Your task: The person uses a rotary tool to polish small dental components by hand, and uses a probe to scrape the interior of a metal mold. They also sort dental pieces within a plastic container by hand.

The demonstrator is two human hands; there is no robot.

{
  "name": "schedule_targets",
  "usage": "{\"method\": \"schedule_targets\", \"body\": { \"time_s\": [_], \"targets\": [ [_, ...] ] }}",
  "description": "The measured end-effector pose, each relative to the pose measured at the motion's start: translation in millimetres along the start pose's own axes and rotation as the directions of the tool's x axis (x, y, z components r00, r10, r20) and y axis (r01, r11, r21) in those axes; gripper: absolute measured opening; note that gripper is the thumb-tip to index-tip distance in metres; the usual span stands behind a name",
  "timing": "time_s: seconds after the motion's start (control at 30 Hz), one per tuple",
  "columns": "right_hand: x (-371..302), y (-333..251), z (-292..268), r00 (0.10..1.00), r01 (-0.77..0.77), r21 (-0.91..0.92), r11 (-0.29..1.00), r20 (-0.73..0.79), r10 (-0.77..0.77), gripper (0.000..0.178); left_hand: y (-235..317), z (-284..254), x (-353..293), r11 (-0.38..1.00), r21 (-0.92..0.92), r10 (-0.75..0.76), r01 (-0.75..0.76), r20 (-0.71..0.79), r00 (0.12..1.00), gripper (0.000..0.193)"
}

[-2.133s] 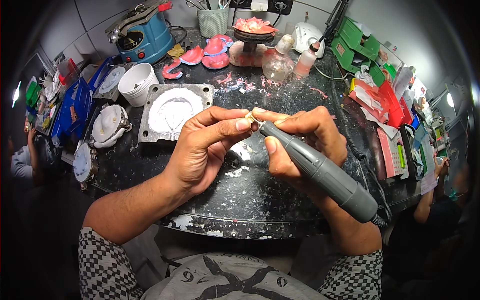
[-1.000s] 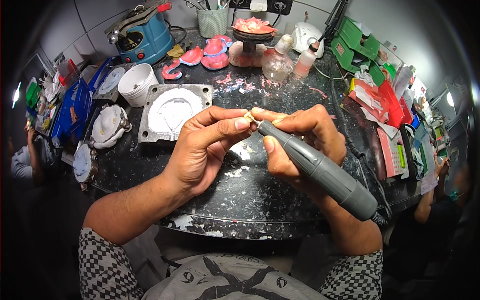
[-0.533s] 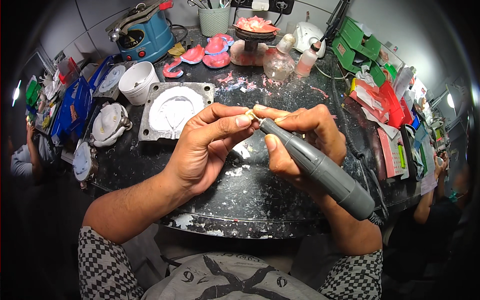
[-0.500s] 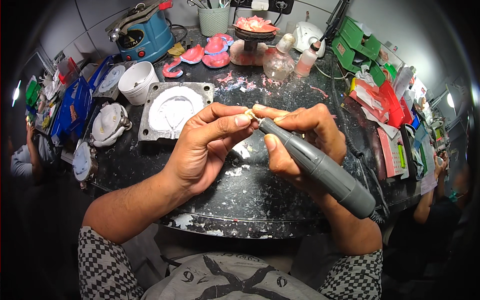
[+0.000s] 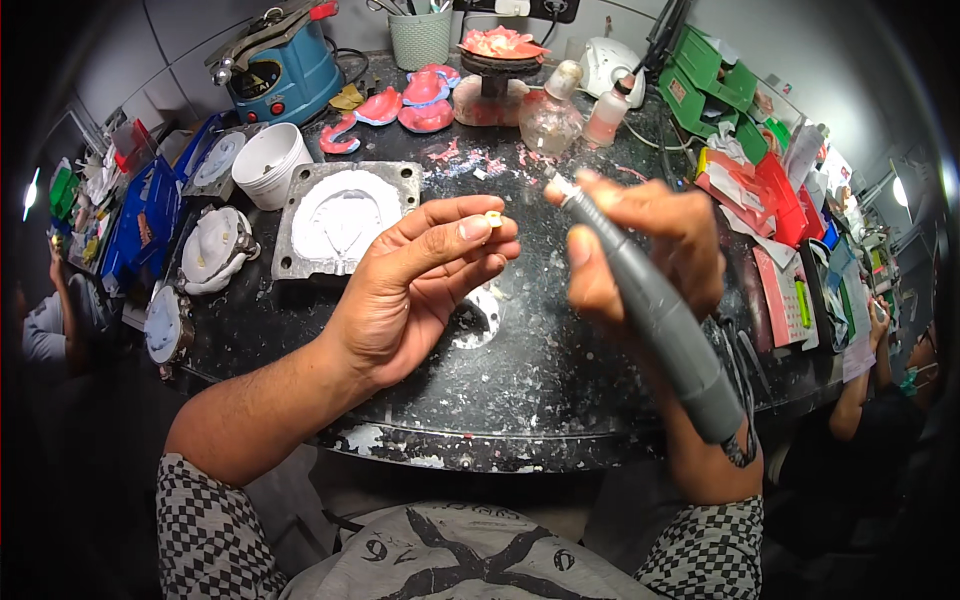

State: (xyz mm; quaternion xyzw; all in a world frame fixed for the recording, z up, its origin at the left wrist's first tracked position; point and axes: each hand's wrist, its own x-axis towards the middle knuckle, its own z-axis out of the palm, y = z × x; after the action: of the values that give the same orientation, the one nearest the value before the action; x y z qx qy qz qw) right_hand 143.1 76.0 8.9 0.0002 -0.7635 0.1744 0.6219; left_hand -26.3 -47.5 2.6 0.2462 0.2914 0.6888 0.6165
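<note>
Grey handheld drill (image 5: 665,325) in this person's right hand (image 5: 680,240), fingers wrapped round it, tip aimed up and away, kinda blurry. Left hand (image 5: 385,300) has thumb and fingers pinched on a tiny cream-coloured piece (image 5: 494,218), held up over the scuffed black worktop (image 5: 560,390), with a clear gap between it and the drill tip. Just beyond that hand sits a metal block (image 5: 290,245) with a white filling (image 5: 345,205), plus a white tub (image 5: 280,185) behind it to the left.

Handpiece (image 5: 668,330) matt plastic; tabletop (image 5: 560,385) glossy, scuffed; mould frame (image 5: 292,240) dull metal; tub (image 5: 270,185) smooth plastic.
</note>
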Motion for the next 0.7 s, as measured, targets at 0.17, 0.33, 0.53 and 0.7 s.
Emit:
{"method": "schedule_targets", "body": {
  "time_s": [0.17,0.33,0.53,0.7],
  "targets": [
    [17.0,43.1,-45.3,0.982,-0.139,-0.258,0.956,-0.159,0.1,0.025,-10.2,1.4,-0.7,0.829,0.549,0.025,-0.108,0.157,0.987,0.017],
    [22.4,69.2,-80.9,0.971,-0.192,-0.444,0.875,-0.217,0.103,0.023,-28.0,9.6,1.1,0.208,0.798,0.072,-0.565,0.564,0.823,0.013],
    [16.3,77.7,-84.8,0.967,-0.236,-0.468,0.851,-0.202,0.157,0.024,-50.2,20.0,24.6,-0.155,0.741,0.142,-0.653,0.671,0.728,0.016],
    [11.5,80.3,-96.7,0.868,-0.478,-0.515,0.712,-0.152,0.472,0.026,-49.0,38.8,36.2,-0.354,0.627,-0.073,-0.694,0.721,0.689,0.012]
  ]
}}
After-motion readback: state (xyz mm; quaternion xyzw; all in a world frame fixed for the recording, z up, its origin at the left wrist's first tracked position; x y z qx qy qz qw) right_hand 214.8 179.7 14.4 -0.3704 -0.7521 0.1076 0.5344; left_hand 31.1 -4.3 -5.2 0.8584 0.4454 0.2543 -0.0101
